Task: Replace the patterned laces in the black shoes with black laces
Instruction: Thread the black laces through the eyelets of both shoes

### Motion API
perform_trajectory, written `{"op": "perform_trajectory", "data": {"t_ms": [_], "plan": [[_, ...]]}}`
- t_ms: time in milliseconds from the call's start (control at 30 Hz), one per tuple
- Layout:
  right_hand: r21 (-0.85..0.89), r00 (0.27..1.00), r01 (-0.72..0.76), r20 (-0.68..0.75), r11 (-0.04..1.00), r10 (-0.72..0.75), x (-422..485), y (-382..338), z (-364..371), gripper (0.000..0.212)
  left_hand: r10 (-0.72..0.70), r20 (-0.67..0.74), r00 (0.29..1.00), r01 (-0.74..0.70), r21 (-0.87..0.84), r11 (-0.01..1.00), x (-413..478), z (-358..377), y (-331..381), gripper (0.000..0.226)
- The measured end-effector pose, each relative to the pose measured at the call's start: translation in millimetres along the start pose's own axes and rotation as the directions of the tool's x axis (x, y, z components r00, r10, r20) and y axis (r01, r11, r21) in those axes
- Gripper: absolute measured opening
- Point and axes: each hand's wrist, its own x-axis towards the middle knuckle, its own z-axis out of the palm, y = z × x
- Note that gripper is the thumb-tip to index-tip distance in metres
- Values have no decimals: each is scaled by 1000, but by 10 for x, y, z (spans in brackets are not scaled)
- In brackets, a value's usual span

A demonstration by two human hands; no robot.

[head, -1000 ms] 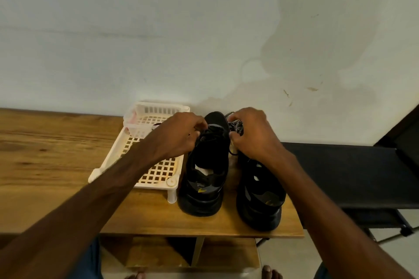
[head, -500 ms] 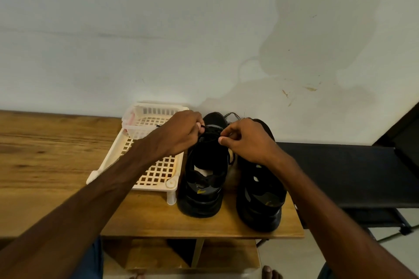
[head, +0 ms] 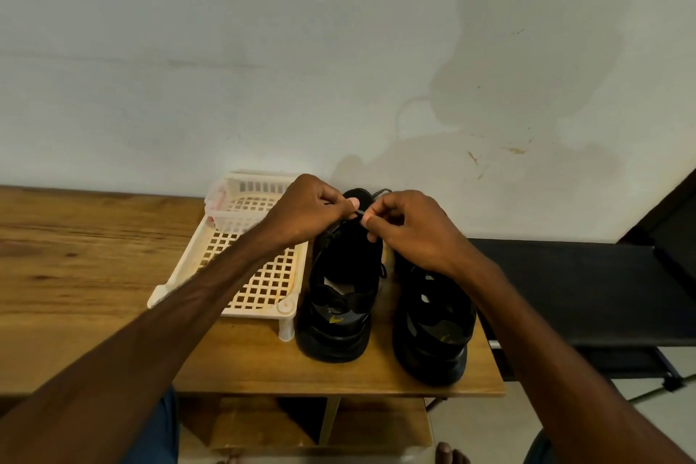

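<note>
Nearest, on the wooden table (head: 75, 275), two black shoes stand side by side, heels toward the person and toes toward the wall. The left shoe (head: 335, 335) is just beside a white plastic basket (head: 241, 267), and the right shoe (head: 429, 350) is near the table's right end. Each shoe's long axis runs near to far, so the eyelet rows cross it left to right.

Farther in, both hands meet above the far half of the left shoe. The left hand (head: 309, 211) reaches in from the left and the right hand (head: 410, 230) from the right, passing over the right shoe. Each has its fingers curled, and thumb and forefinger pinch the same thin black lace (head: 358, 214), which spans the small gap between the fingertips. The lace end thus sits straight above the left shoe's midline, equally near either hand. Any threading would go downward and slightly nearer (which eyelet comes next is hidden under the hands).

Beyond the right hand, a short loop of patterned lace (head: 382, 192) shows near the shoes' toes; which shoe it belongs to is unclear.
</note>
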Motion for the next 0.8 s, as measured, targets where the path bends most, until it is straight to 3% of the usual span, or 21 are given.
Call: {"op": "perform_trajectory", "data": {"t_ms": [100, 167, 267, 333, 400, 633, 800], "plan": [[76, 1000, -12, -21, 997, 14, 15, 28, -19, 16, -35, 87, 996, 40, -48, 998, -6, -33, 52, 24], [66, 996, -27, -80, 997, 33, 54, 67, 1, 17, 13, 143, 990, -5, -57, 998, -6, -51, 40, 15], [48, 989, -39, -140, 998, 46, 115, 96, 84, 15, 130, 99, 986, -149, 216, 965, -7, -37, -20, 11], [52, 992, -32, -122, 998, 38, 154, 102, 125, 18, 221, 58, 974, -224, 428, 876, -30, -4, -13, 18], [75, 996, -47, -75, 996, 52, 186, 103, 127, 18, 314, 11, 949, -271, 536, 800, -48, -5, 36, 20], [137, 993, -117, 23, 984, 115, 264, 101, 102, 14, 547, -24, 837, -429, 592, 683, -79, 25, 2, 18], [88, 985, -169, 39, 982, 167, 342, 89, 46, 11, 524, 78, 848, -478, 539, 694, -59, -7, -9, 24]]}}
